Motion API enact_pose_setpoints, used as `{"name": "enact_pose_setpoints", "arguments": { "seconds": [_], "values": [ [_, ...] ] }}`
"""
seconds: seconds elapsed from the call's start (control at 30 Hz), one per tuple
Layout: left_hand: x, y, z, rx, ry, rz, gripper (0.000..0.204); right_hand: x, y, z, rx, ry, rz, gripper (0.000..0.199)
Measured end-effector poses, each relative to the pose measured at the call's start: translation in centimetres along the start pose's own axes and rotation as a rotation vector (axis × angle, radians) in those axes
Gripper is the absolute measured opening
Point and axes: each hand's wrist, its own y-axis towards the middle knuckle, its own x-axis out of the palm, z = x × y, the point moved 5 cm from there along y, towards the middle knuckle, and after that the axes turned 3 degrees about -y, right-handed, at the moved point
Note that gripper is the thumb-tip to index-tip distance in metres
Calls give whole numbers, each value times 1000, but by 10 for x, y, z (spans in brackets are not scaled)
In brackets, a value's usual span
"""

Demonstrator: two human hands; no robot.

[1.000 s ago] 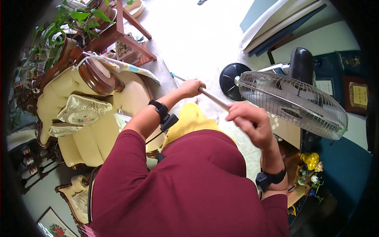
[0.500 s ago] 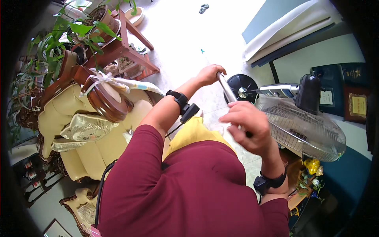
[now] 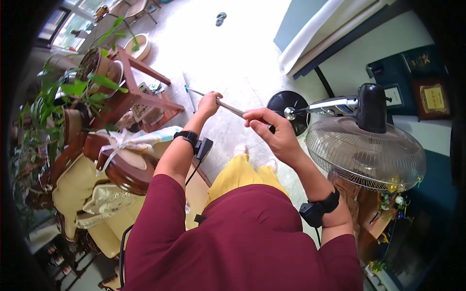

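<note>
A long-handled floor mop (image 3: 230,108) slants across in front of me, its slim metal pole running from my right hand out to a small blue-green joint at the far left. A thin pale strip lies at that joint on the floor, too faint to make out well. Partway along the pole, my left hand (image 3: 209,104) is wrapped round it. Close to the pole's dark near end, my right hand (image 3: 277,133) holds it with thumb and fingers on either side. Both wrists wear black straps with small boxes.
A standing fan (image 3: 366,153) with a round black base (image 3: 288,114) is close on my right. To the left stand a carved cream armchair (image 3: 73,194), a reddish wooden stand (image 3: 145,68) and potted plants (image 3: 73,87). A dark object (image 3: 221,19) lies far ahead on the pale floor.
The mop's far end has swung left, and its pole now lies flatter across the view. Both hands have moved left, and the right hand's loosely curled fingers now rest about the pole end.
</note>
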Motion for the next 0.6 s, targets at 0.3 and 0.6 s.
{"name": "enact_pose_setpoints", "arguments": {
  "seconds": [0.3,0.6],
  "values": [
    [56,48,82,237,-177,-129,23,-60,-27,-14,-48,-75,345,18],
    [80,33,143,368,-208,-216,24,-71,-77,-34,10,-255,352,20]
  ]
}}
